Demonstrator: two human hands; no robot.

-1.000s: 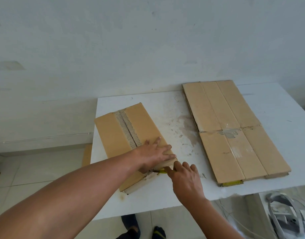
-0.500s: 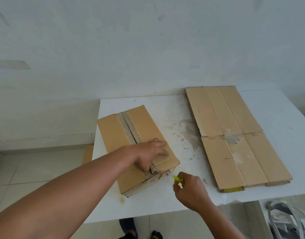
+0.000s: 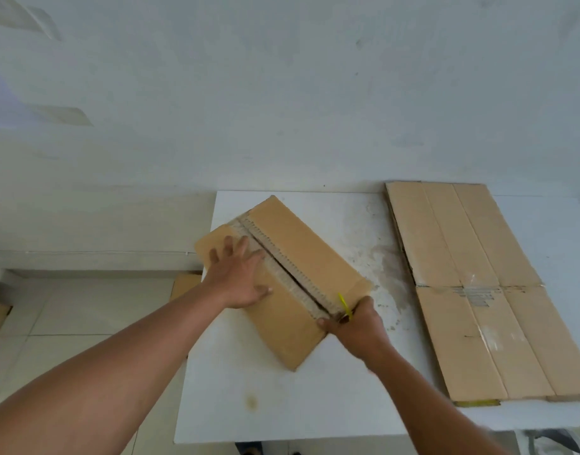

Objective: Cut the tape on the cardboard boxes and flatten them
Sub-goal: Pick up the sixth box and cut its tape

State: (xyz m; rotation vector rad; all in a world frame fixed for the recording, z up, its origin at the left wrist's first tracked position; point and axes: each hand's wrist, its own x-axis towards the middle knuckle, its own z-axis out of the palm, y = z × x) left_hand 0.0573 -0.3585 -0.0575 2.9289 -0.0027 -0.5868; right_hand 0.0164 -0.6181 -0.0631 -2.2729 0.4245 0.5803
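A cardboard box (image 3: pixel 301 254) lies at an angle on the left half of the white table (image 3: pixel 282 405). Its top seam (image 3: pixel 291 277) gapes as a narrow dark slit between two flaps with torn, ragged edges, and nothing inside can be made out. The left hand (image 3: pixel 239 280) rests flat on the left flap, fingers straight and spread. The right hand (image 3: pixel 357 326) sits at the near end of the seam, fingers curled round a yellow cutter (image 3: pixel 345 305). Only the tool's thin tip shows, and whether a blade is out cannot be told. Well apart to the right lies a flattened cardboard box (image 3: pixel 472 290), with something yellow (image 3: pixel 475 403) peeking from under its near edge, too hidden to name.
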